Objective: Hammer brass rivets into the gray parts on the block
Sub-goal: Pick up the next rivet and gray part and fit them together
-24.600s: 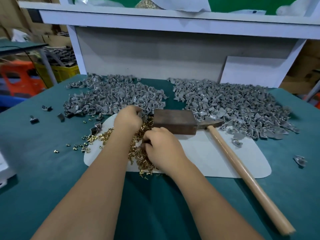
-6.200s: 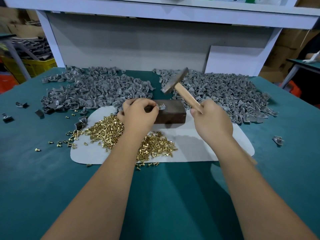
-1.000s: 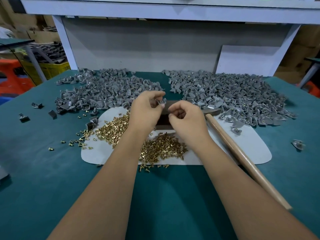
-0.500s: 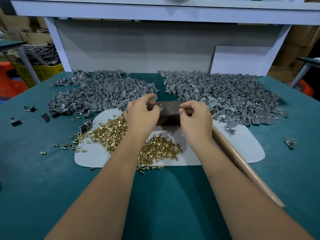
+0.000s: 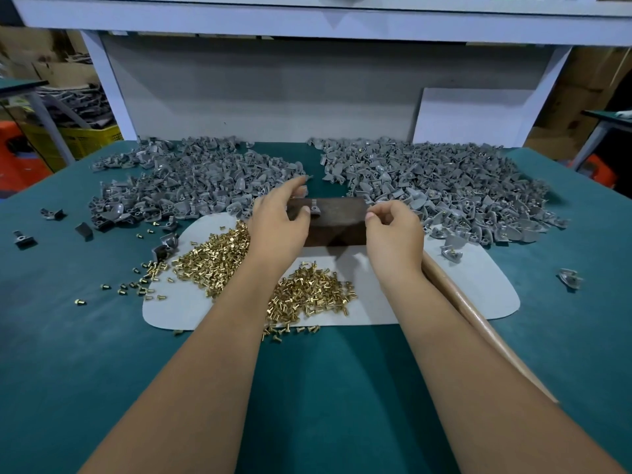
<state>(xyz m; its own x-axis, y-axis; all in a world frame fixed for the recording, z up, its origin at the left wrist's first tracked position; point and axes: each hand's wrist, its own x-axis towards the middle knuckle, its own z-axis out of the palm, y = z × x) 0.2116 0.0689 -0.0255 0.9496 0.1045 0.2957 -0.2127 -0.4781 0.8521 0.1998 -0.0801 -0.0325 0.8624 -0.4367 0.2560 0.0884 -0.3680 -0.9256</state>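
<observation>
A dark wooden block (image 5: 337, 222) lies at the far edge of a pale mat (image 5: 478, 285). One small gray part (image 5: 315, 209) sits on the block's top, near its left end. My left hand (image 5: 278, 218) is at the block's left end, thumb tip beside that part and fingers stretched out toward the left gray pile (image 5: 191, 186). My right hand (image 5: 393, 230) hovers at the block's right end with curled fingers, thumb against forefinger, nothing visible between them. Brass rivets (image 5: 219, 258) lie heaped on the mat. The hammer's wooden handle (image 5: 478, 326) lies right of my right forearm, its head hidden.
A second, larger pile of gray parts (image 5: 444, 189) spreads to the right of the block. Stray rivets (image 5: 136, 289) and a few dark parts (image 5: 51, 213) dot the green tabletop at left. A white shelf frame (image 5: 307, 22) stands behind the piles.
My hands have drawn apart from each other over the block. The gray part now stands free on the block, and my left fingers have straightened toward the left pile.
</observation>
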